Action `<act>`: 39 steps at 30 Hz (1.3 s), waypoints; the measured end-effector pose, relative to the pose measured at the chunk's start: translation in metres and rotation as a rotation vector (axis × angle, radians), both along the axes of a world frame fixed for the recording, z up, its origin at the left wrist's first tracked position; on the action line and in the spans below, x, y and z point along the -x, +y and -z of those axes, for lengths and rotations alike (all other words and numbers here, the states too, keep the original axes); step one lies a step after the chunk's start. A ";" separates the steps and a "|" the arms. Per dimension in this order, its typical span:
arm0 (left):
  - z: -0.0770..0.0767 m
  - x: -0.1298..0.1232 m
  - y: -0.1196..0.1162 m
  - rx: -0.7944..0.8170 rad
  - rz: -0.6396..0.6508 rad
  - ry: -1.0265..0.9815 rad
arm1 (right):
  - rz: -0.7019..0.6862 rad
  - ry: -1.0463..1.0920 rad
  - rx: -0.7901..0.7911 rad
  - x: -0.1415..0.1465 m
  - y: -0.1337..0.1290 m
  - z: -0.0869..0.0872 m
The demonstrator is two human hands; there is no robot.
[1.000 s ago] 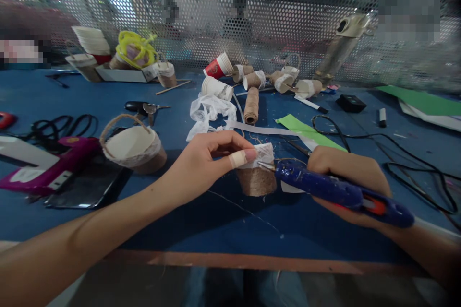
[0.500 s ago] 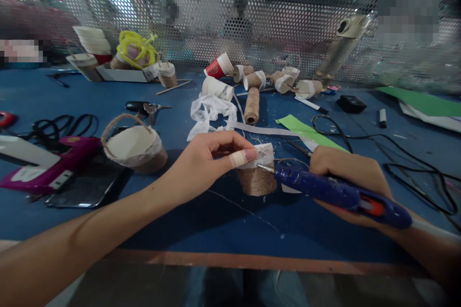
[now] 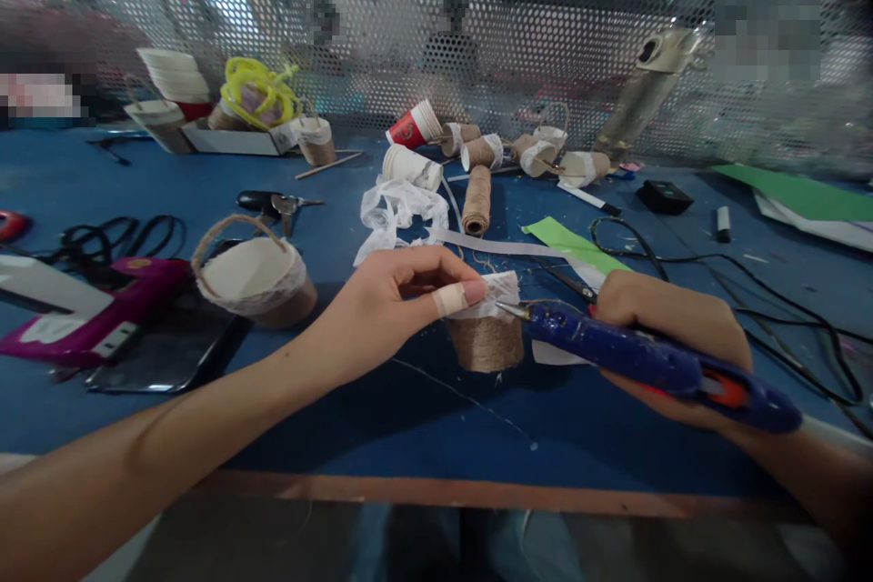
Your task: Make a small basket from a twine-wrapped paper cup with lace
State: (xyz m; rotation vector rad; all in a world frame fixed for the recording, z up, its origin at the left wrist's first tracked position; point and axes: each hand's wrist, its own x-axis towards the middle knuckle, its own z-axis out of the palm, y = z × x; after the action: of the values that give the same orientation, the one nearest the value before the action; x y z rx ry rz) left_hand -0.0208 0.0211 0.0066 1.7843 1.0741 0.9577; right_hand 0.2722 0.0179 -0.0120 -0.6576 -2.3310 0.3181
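My left hand [image 3: 416, 291], a bandage round its thumb, pinches the rim of a small twine-wrapped cup [image 3: 487, 346]. White lace trim [image 3: 503, 289] runs along that rim. In my right hand [image 3: 675, 318] is a blue glue gun [image 3: 614, 350], its fingers closed round the handle. The metal nozzle points left and lies at the lace on the cup's right side; I cannot tell whether it touches. Behind the cup, loose white lace [image 3: 402, 209] lies in a heap near a roll of twine [image 3: 476, 200].
A finished-looking twine basket [image 3: 255, 277] with a handle stands left, beside a purple tool [image 3: 129, 305] and a phone [image 3: 164, 359]. Several small wrapped cups [image 3: 484, 150] lie at the back. Green paper [image 3: 579, 250], scissors [image 3: 573, 282] and black cable [image 3: 805, 327] lie to the right.
The glue gun in my right hand has shifted slightly right, and its nozzle has moved up from the lace's lower edge. My left hand and the cup have stayed nearly still.
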 end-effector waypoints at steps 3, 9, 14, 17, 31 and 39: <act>-0.001 -0.001 0.000 0.012 0.000 0.003 | 0.022 -0.026 -0.022 0.002 0.000 0.000; -0.001 -0.002 0.000 0.012 0.006 -0.013 | -0.001 -0.015 -0.046 -0.001 0.001 0.001; -0.001 -0.001 0.000 -0.003 0.012 0.008 | 0.033 -0.092 -0.047 -0.003 0.000 0.000; -0.001 -0.001 0.001 -0.003 0.011 0.018 | 0.053 -0.082 -0.057 -0.003 0.001 0.001; 0.004 0.001 0.002 -0.029 0.053 -0.011 | 0.056 -0.112 -0.099 -0.004 0.000 0.002; 0.007 0.001 0.003 -0.042 0.073 -0.045 | 0.084 -0.074 -0.121 0.001 -0.001 0.005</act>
State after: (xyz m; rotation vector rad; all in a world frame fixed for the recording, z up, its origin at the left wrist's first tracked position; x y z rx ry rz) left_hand -0.0219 0.0238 -0.0008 1.8149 0.9606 0.9784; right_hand 0.2710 0.0169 -0.0167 -0.7156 -2.3638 0.1147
